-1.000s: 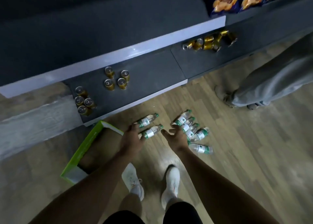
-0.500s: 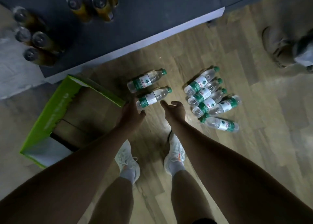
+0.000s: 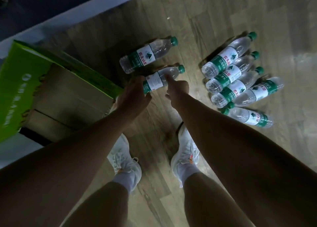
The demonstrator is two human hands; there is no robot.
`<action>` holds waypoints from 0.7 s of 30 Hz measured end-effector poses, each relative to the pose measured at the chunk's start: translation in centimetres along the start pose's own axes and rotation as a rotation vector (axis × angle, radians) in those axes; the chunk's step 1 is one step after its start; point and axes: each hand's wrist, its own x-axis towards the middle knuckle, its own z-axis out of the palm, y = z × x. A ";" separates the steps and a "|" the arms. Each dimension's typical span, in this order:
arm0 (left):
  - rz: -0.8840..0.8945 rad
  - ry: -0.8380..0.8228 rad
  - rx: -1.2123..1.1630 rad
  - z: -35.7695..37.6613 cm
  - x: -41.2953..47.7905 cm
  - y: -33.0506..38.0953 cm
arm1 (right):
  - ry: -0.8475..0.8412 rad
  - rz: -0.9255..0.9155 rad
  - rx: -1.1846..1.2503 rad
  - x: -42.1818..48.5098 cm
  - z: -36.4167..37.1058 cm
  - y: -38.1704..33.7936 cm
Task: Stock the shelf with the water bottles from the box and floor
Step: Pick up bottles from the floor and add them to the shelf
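Clear water bottles with green caps and green-and-white labels lie on the wooden floor. Two lie side by side ahead of me: the farther bottle (image 3: 147, 56) and the nearer bottle (image 3: 161, 80). My left hand (image 3: 133, 96) wraps its thumb and fingers around the nearer bottle's base, which still rests on the floor. My right hand (image 3: 178, 91) is open, its thumb stretched over that bottle's shoulder. A cluster of several more bottles (image 3: 231, 72) lies to the right. The green cardboard box (image 3: 51, 82) stands open at my left; what it holds is hidden.
The dark bottom shelf (image 3: 42, 8) with its pale front edge (image 3: 85, 10) runs across the top left. My white shoes (image 3: 185, 154) stand just behind my hands. Bare wooden floor stretches to the right and far side of the bottles.
I have bent lower, so the view has closed in on the floor and the cans on the shelf are out of frame. Both hands have reached forward onto the nearer bottle.
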 end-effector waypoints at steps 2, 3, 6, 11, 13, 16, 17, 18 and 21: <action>0.022 0.012 0.044 0.3 1.2 -0.4 | 0.000 0.027 0.025 1.1 0.8 -0.3; 0.027 0.012 0.050 0.4 1.7 -0.6 | 0.004 0.039 0.038 1.6 1.1 -0.3; 0.030 -0.004 0.050 0.9 2.5 -1.1 | -0.003 0.082 0.053 2.8 1.9 -0.5; 0.053 -0.014 0.058 1.2 3.2 -1.9 | -0.074 0.083 0.044 4.8 3.3 -0.6; 0.076 -0.012 0.088 1.1 3.3 -2.2 | -0.091 0.052 0.039 5.1 3.9 -0.8; 0.110 -0.019 0.132 0.8 3.1 -2.7 | -0.057 0.015 0.049 5.3 4.1 -0.7; 0.115 -0.027 0.140 0.7 2.9 -2.7 | -0.039 0.006 0.047 5.1 4.1 -0.8; 0.119 -0.035 0.151 0.6 2.6 -2.7 | -0.016 -0.003 0.039 4.8 4.0 -0.9; 0.130 -0.051 0.184 0.0 1.6 -2.4 | 0.040 0.008 0.042 3.1 3.2 -0.9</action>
